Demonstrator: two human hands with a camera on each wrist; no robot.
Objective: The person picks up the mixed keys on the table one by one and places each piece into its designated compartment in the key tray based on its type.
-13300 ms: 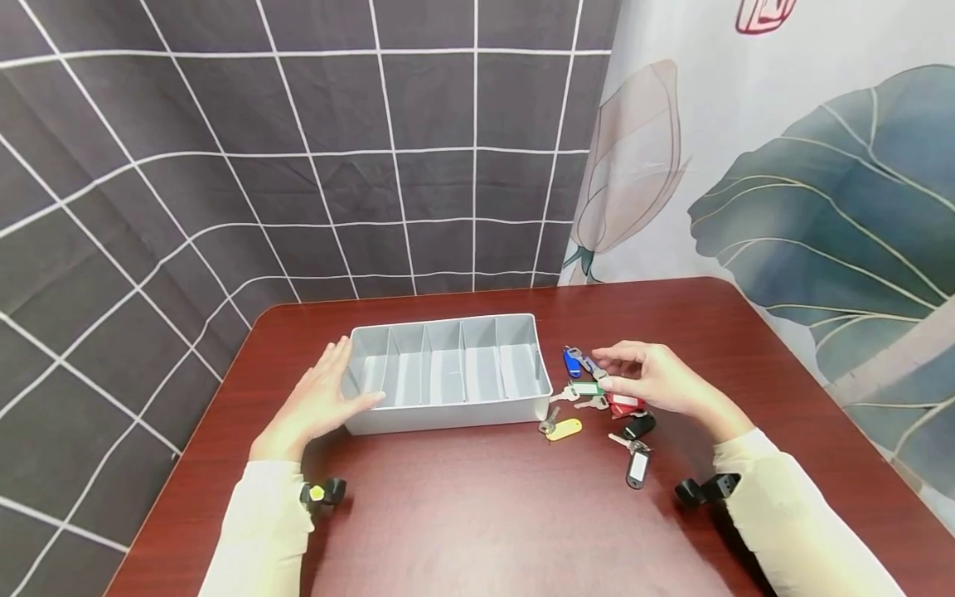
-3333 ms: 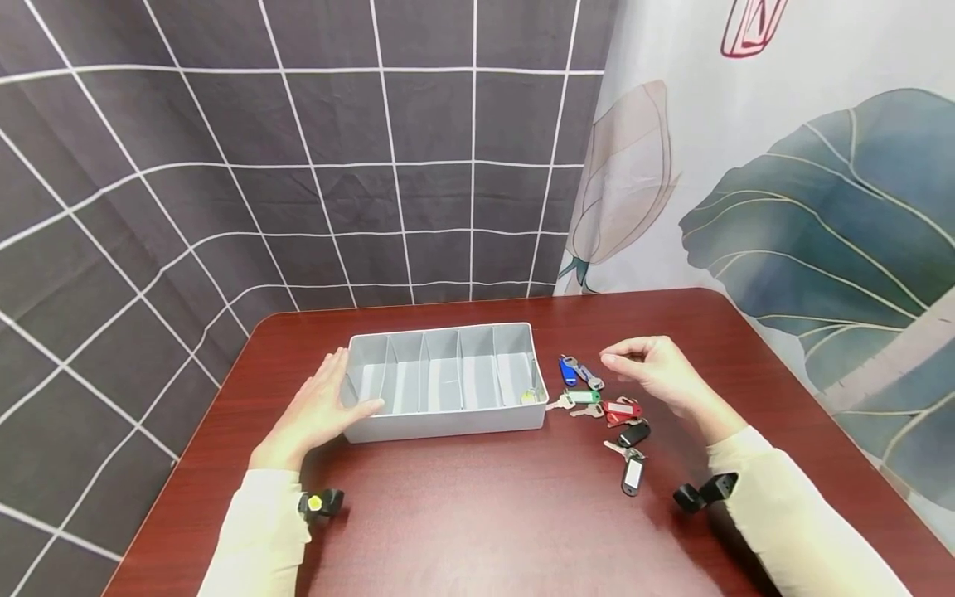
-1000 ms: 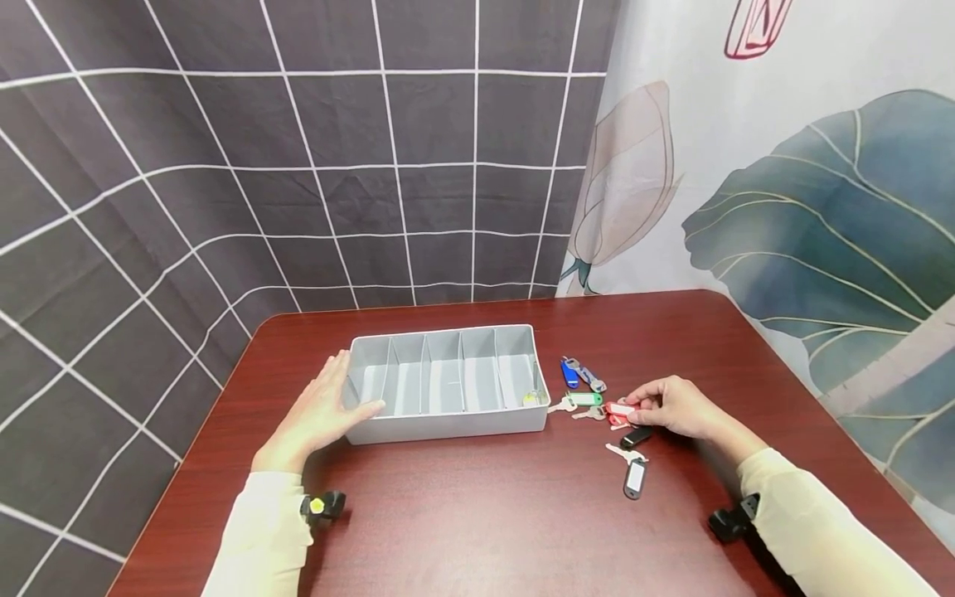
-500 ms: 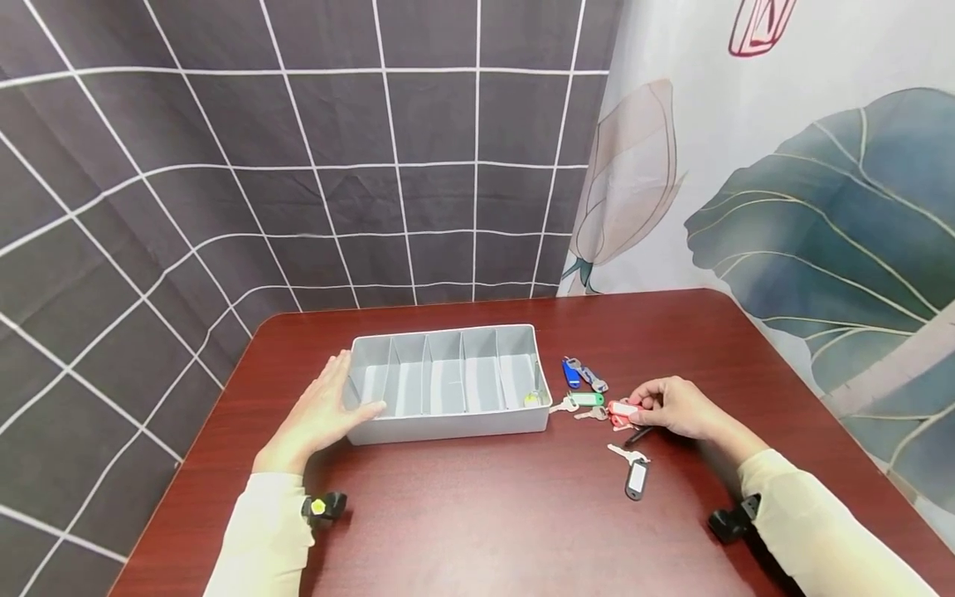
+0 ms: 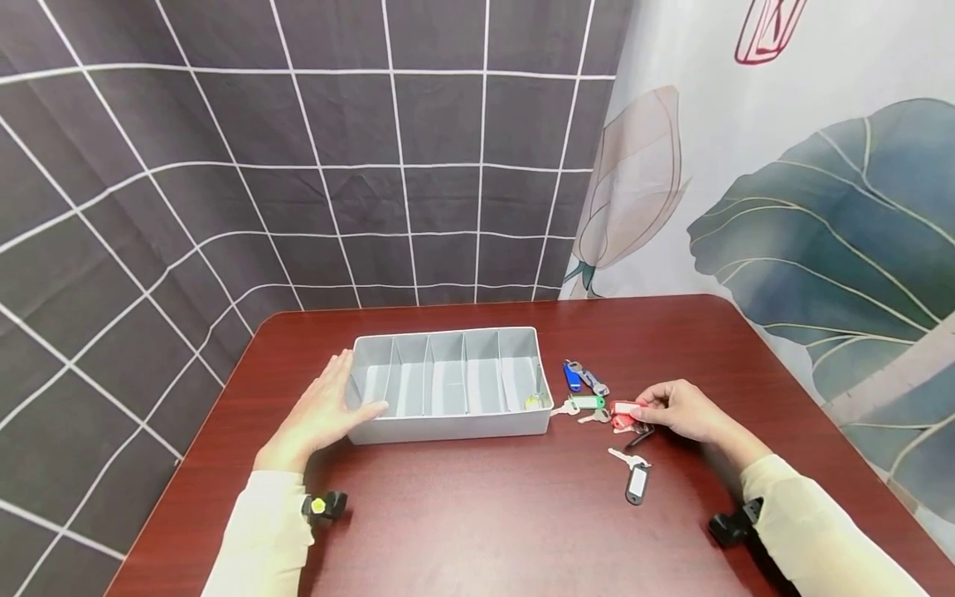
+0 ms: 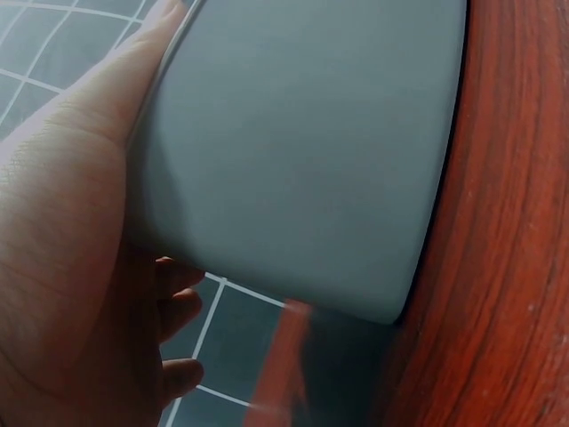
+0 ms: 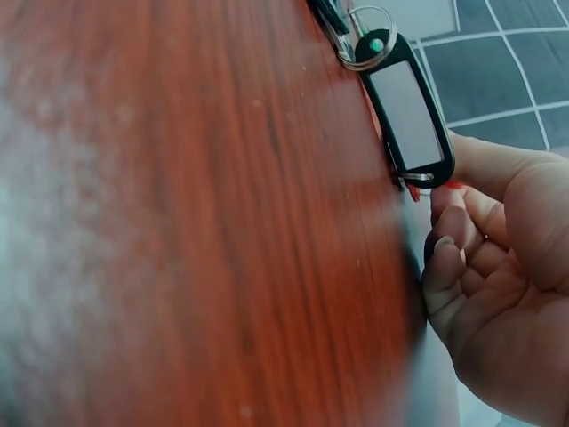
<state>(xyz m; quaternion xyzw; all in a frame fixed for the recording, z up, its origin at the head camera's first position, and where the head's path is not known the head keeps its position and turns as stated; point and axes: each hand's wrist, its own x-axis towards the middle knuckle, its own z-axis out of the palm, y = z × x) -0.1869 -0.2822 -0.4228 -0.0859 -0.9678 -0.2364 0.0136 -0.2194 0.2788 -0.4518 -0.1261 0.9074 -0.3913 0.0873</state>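
Note:
In the head view my left hand (image 5: 313,414) rests against the left end of the grey divided tray (image 5: 448,426), fingers straight and thumb over the front rim. The left wrist view shows that thumb along the rim. My right hand (image 5: 682,410) pinches a red key tag (image 5: 625,408) at the right of the key pile; another red tag (image 5: 622,422) lies beneath. Just below the fingers, a black key tag (image 5: 640,437) stands tipped on its edge; it hides part of the fingertips in the right wrist view. A yellow-tagged key (image 5: 533,402) lies in the tray's rightmost compartment.
Between tray and right hand lie a blue key tag (image 5: 572,376) with keys and a green key tag (image 5: 588,402). A second black key tag (image 5: 637,484) with a white label lies nearer the front. A grid-patterned curtain (image 5: 440,199) hangs behind the table (image 5: 462,514).
Since the oldest frame, the yellow-tagged key has gone from the table into the tray. My right hand has come down onto the red tags, and the black tag beside it has tipped up.

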